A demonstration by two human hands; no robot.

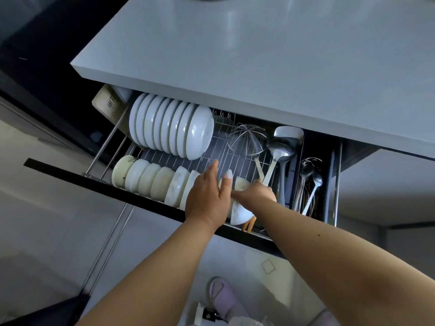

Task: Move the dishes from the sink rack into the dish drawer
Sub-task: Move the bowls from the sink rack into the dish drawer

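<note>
The dish drawer (pixel 98 182) is pulled out under the grey countertop (pixel 235 55). A row of white plates (pixel 169 128) stands on edge at its back. Small white bowls (pixel 146 177) stand in the front row. My left hand (pixel 207 196) reaches over the right end of that bowl row with fingers straight, touching the last bowls. My right hand (pixel 256 191) grips a small white bowl (pixel 242 183) just right of my left hand. Another white bowl (pixel 240 214) sits below my hands at the drawer front. The sink rack is out of view.
A wire skimmer (pixel 247 138), ladles (pixel 280 149) and a spatula (pixel 289 135) lie at the drawer's right. Spoons (pixel 310 175) fill a narrow side compartment. A wooden board (pixel 108 104) stands at the back left. A purple slipper (pixel 223 295) shows on the floor.
</note>
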